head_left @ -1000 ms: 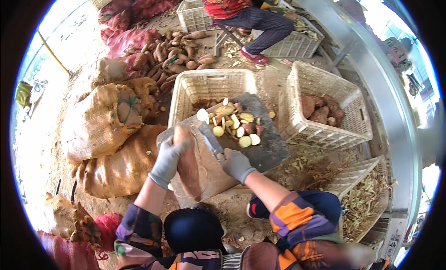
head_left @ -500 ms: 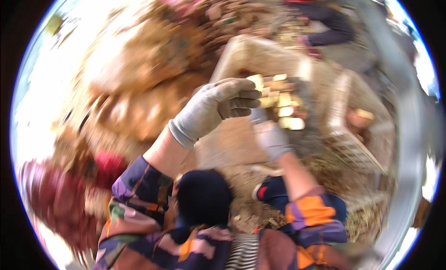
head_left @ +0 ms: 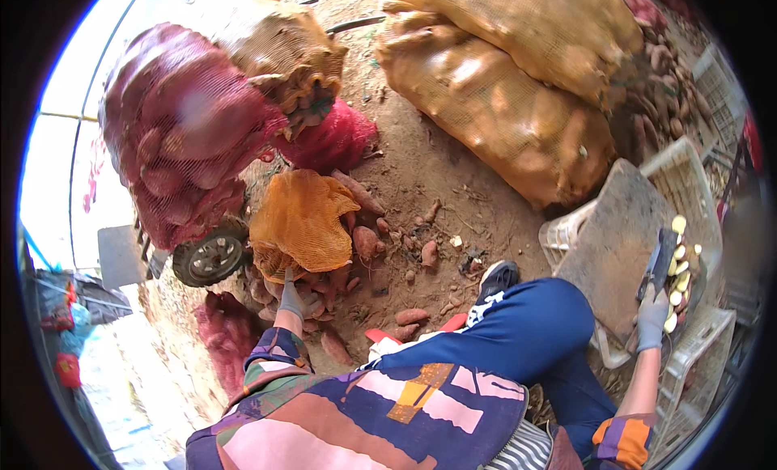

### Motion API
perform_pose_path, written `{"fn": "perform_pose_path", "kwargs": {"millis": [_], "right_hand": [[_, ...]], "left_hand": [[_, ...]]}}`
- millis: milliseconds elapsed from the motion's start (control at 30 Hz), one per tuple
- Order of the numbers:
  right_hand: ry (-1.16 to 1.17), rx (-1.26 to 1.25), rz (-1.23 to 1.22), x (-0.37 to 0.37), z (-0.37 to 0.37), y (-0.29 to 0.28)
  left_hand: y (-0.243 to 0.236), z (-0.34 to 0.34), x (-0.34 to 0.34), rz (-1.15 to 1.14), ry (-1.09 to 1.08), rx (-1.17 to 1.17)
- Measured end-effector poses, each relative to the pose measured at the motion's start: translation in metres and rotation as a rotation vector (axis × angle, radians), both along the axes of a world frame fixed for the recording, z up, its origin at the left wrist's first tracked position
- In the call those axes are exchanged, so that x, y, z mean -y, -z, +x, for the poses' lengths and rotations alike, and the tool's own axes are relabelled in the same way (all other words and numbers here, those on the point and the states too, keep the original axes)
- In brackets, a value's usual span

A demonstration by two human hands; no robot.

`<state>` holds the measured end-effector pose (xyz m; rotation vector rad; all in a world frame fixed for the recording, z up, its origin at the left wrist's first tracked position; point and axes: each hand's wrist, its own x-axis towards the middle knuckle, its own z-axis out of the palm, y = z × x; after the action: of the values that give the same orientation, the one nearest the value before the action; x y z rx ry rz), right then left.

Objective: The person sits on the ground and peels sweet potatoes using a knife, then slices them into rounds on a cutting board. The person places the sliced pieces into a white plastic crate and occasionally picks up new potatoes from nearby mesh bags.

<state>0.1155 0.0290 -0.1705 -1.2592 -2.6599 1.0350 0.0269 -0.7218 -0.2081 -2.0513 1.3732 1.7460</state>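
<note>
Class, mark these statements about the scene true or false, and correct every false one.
1. The grey-gloved right hand holds a dark, wide-bladed knife. True.
2. The grey-gloved left hand grips the blue trousers. False: it is at the lower edge of a crumpled orange mesh sack.
3. Pale, cut slices lie beside the knife. True.
4. The small, black-tyred wheel stands on the picture's right. False: it is on the left.
5. Reddish, oblong roots lie loose on brown soil. True.
</note>
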Motion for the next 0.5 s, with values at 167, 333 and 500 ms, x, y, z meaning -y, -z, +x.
{"fn": "perform_pose_path", "kwargs": {"millis": [167, 333, 500], "right_hand": [[-0.151, -0.009, 0.256, -0.022, 0.003, 0.041], [-0.221, 0.184, 0.547, -0.007, -0.014, 0.029], [-0.177, 0.254, 0.605, -0.001, -0.014, 0.016]], "left_hand": [[0.070, -0.055, 0.059, 0.353, 0.062, -0.662], [-0.036, -0.209, 0.114, -0.151, 0.463, -0.723], [0.000, -0.145, 0.159, -0.053, 0.543, -0.607]]}}
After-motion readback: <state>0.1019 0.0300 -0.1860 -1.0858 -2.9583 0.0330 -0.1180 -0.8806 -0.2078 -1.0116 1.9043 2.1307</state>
